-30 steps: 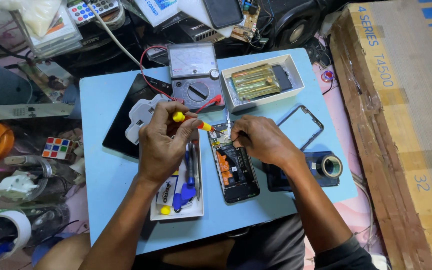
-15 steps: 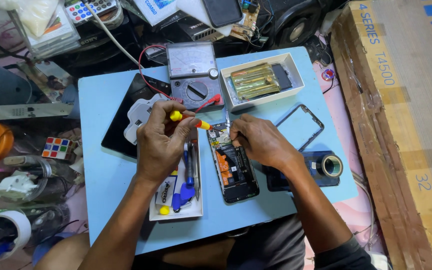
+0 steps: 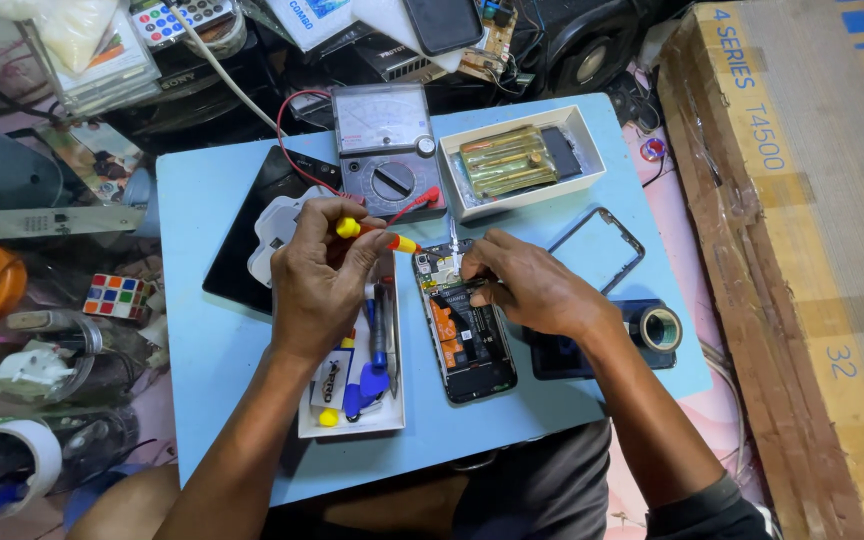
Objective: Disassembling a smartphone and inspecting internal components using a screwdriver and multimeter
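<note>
Two hands over opened phone [image 3: 464,325] on worktop [image 3: 212,345].
Left hand [image 3: 322,280] grips yellow screwdriver [image 3: 377,235]; right hand [image 3: 532,285] pinches what looks like tweezers [image 3: 455,240], phone beneath its fingers.

Bright, even overhead light — soft shadows, sharp centre, slight wide-angle stretch at edges.

Phone repair workshop: multimeter [image 3: 389,150], opened phone [image 3: 464,330].

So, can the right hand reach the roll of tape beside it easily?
Probably yes. The roll of tape lies just beside the right hand with nothing between them, though the fingers now hold a thin tool over the opened phone.
</note>
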